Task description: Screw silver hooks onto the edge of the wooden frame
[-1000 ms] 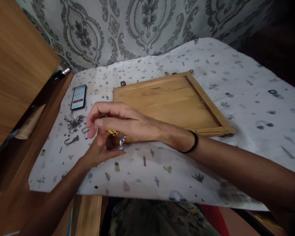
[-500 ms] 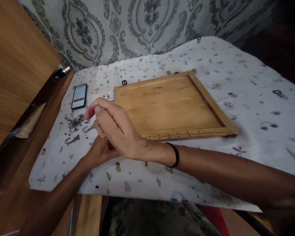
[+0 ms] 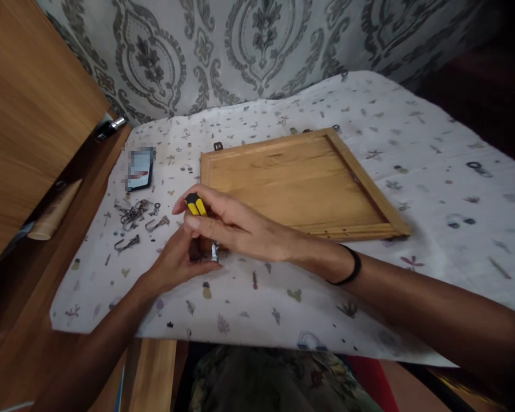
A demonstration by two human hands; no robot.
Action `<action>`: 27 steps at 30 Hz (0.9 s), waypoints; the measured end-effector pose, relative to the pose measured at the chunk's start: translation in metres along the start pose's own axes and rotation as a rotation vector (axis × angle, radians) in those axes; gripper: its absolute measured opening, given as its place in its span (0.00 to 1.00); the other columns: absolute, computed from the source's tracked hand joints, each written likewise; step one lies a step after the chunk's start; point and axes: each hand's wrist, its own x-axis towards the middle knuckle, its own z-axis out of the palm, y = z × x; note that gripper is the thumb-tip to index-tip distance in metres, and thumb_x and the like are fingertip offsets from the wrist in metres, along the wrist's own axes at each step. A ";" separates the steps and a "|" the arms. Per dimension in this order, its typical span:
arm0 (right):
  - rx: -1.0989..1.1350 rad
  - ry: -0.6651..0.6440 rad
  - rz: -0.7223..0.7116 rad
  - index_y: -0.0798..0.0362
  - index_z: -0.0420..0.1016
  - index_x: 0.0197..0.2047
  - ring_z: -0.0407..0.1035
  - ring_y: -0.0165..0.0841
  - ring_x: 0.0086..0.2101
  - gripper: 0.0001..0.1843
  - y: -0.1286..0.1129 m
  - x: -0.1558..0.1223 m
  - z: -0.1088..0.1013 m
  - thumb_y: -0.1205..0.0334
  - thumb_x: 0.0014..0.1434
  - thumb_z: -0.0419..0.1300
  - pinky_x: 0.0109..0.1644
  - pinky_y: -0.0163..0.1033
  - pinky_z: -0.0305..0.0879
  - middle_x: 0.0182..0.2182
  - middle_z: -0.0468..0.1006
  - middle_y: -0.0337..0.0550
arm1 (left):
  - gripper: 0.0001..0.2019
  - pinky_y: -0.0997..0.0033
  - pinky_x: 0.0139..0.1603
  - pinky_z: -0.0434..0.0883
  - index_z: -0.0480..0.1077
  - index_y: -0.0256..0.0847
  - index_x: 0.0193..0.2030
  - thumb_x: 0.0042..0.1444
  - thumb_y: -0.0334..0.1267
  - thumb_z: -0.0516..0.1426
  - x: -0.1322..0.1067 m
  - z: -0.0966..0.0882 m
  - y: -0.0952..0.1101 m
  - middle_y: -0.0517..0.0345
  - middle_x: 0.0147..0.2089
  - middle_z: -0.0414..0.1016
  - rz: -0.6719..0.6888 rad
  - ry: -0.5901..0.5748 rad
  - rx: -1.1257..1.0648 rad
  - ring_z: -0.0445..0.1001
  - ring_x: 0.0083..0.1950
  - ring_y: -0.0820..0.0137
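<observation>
My right hand [image 3: 236,226] is closed around a yellow and black screwdriver handle [image 3: 196,204], held upright over the near left corner of a framed wooden board [image 3: 278,189]. Just below it, my left hand [image 3: 174,260] is curled with thumb and fingers around a shiny metal hook piece [image 3: 215,252] at that corner. My right hand hides most of this corner and the screwdriver's tip. A row of small dark holes or screws runs along the board's near edge.
Left of my hands lie a pile of metal hooks [image 3: 134,213] and two separate hooks, one a loose hook [image 3: 127,244]. Behind them is a phone [image 3: 140,169]. A patterned cloth [image 3: 249,320] covers the table; a wooden panel [image 3: 38,114] stands at left.
My right hand has turned and shifted slightly right and down, so the screwdriver handle and the metal piece show. My left hand stays in nearly the same place.
</observation>
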 end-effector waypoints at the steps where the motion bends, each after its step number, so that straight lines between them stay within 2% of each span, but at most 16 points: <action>1: -0.098 -0.016 -0.017 0.52 0.66 0.46 0.67 0.32 0.37 0.12 0.003 -0.002 -0.002 0.52 0.74 0.52 0.42 0.37 0.65 0.36 0.72 0.40 | 0.27 0.61 0.39 0.74 0.69 0.42 0.53 0.55 0.56 0.68 0.000 0.000 -0.001 0.53 0.43 0.74 0.012 0.000 0.008 0.74 0.42 0.60; 5: -0.314 -0.061 -0.024 0.51 0.62 0.36 0.64 0.32 0.34 0.22 0.009 -0.004 -0.005 0.44 0.75 0.46 0.40 0.37 0.61 0.34 0.69 0.41 | 0.25 0.61 0.39 0.74 0.69 0.42 0.50 0.55 0.57 0.67 -0.001 0.000 -0.003 0.54 0.42 0.73 0.025 0.011 0.023 0.73 0.41 0.61; 9: -0.354 -0.056 -0.018 0.52 0.62 0.37 0.64 0.32 0.33 0.23 0.009 -0.003 -0.002 0.43 0.75 0.44 0.39 0.37 0.60 0.33 0.70 0.41 | 0.26 0.61 0.37 0.74 0.69 0.42 0.47 0.53 0.58 0.68 -0.002 0.000 -0.001 0.55 0.42 0.73 -0.010 0.027 0.046 0.73 0.40 0.62; 13: -0.342 -0.049 -0.032 0.53 0.64 0.37 0.64 0.31 0.32 0.23 0.008 -0.004 -0.003 0.43 0.75 0.46 0.38 0.37 0.59 0.32 0.70 0.40 | 0.25 0.60 0.40 0.74 0.69 0.42 0.48 0.54 0.56 0.68 -0.001 0.000 0.001 0.54 0.43 0.73 -0.007 0.017 0.039 0.73 0.42 0.60; 18: -0.110 0.018 -0.052 0.54 0.69 0.40 0.64 0.28 0.31 0.18 0.005 -0.001 -0.002 0.46 0.71 0.56 0.36 0.35 0.62 0.31 0.71 0.36 | 0.29 0.60 0.41 0.73 0.68 0.42 0.55 0.54 0.56 0.68 0.000 0.000 0.001 0.54 0.45 0.74 0.024 0.014 0.034 0.73 0.43 0.60; 21: 0.168 0.021 -0.038 0.54 0.72 0.42 0.69 0.26 0.32 0.15 0.001 0.011 0.003 0.49 0.69 0.60 0.37 0.33 0.67 0.32 0.75 0.36 | 0.29 0.62 0.40 0.73 0.68 0.43 0.57 0.54 0.54 0.69 -0.001 0.000 0.001 0.55 0.43 0.74 0.002 0.014 0.012 0.73 0.42 0.61; 23: 0.351 -0.010 -0.013 0.54 0.73 0.39 0.73 0.26 0.35 0.14 -0.001 0.020 0.007 0.51 0.66 0.64 0.41 0.32 0.70 0.33 0.77 0.37 | 0.27 0.63 0.38 0.73 0.68 0.42 0.55 0.55 0.52 0.69 -0.002 0.000 0.002 0.57 0.40 0.74 -0.030 -0.003 -0.013 0.73 0.39 0.63; 25: 0.459 -0.042 0.048 0.53 0.74 0.36 0.75 0.26 0.35 0.12 -0.002 0.028 0.010 0.54 0.66 0.64 0.42 0.31 0.72 0.32 0.79 0.36 | 0.26 0.63 0.39 0.74 0.69 0.41 0.54 0.55 0.51 0.69 -0.002 0.000 0.003 0.56 0.41 0.75 -0.059 -0.007 -0.030 0.74 0.40 0.62; 27: 0.508 -0.073 0.118 0.52 0.75 0.34 0.75 0.25 0.32 0.12 -0.003 0.033 0.011 0.57 0.70 0.60 0.39 0.30 0.71 0.28 0.79 0.34 | 0.27 0.59 0.43 0.76 0.69 0.41 0.55 0.54 0.52 0.69 -0.002 0.000 0.006 0.53 0.45 0.76 -0.060 -0.001 -0.042 0.75 0.44 0.59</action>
